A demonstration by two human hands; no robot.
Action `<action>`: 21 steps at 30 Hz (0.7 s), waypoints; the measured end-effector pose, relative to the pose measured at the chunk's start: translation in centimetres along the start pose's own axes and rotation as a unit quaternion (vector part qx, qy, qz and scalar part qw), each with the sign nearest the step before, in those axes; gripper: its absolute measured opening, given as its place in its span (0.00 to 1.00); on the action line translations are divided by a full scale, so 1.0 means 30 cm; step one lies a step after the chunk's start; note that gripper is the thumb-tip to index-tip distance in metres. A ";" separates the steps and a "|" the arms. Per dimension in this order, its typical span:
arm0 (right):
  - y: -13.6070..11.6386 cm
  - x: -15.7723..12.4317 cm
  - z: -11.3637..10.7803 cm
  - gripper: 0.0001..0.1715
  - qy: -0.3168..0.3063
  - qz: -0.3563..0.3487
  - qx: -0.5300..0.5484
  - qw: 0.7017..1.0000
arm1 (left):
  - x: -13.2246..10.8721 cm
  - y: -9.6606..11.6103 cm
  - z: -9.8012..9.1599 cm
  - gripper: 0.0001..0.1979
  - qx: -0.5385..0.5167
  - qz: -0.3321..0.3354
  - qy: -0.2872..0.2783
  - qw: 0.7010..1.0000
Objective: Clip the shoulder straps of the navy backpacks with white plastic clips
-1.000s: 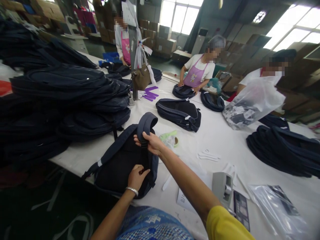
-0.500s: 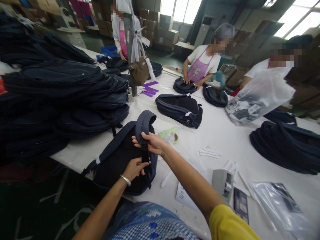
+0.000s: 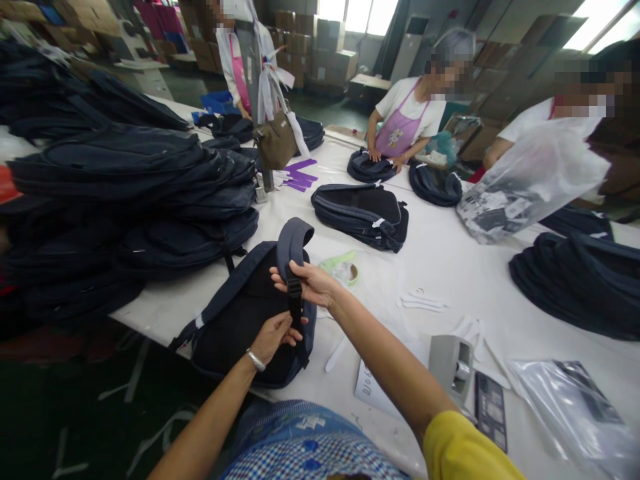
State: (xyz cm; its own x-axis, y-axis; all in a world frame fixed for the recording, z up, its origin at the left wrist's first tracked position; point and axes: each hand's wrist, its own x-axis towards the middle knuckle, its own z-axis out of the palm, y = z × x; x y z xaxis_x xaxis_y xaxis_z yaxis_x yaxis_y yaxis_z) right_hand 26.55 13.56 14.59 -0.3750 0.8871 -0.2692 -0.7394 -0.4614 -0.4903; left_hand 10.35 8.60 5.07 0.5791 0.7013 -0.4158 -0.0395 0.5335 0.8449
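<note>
The left hand has moved up closer to the right hand over the navy backpack since a second ago. Left fingers pinch its black webbing; right fingers grip its padded shoulder strap near the buckle. The backpack lies back panel up at the tabletop's near edge, stacked backpacks to its left, another backpack beyond it.
</note>
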 end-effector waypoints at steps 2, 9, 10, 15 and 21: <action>-0.001 0.000 0.003 0.10 0.001 -0.003 -0.005 1.000 | 0.001 -0.005 0.008 0.24 0.030 -0.002 0.000 1.000; 0.007 -0.011 0.015 0.10 0.012 -0.034 -0.011 0.999 | -0.013 -0.003 0.034 0.18 0.131 0.035 0.036 0.990; 0.009 -0.017 0.016 0.10 0.010 -0.035 -0.010 0.999 | -0.016 -0.004 0.039 0.17 0.133 0.038 0.039 0.990; 0.015 -0.045 0.018 0.10 0.008 -0.024 -0.015 1.000 | -0.020 -0.020 0.070 0.17 0.151 0.046 0.077 0.985; 0.010 -0.061 0.010 0.09 0.017 -0.021 -0.020 0.999 | -0.025 -0.016 0.041 0.21 0.160 0.013 0.022 0.987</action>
State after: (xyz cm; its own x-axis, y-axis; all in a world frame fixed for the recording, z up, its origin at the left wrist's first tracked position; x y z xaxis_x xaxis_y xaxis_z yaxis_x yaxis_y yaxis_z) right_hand 26.85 11.82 15.17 -0.3241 0.9053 -0.2744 -0.7312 -0.4238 -0.5346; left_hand 10.94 7.24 5.40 0.5449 0.7361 -0.4016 0.2101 0.3438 0.9152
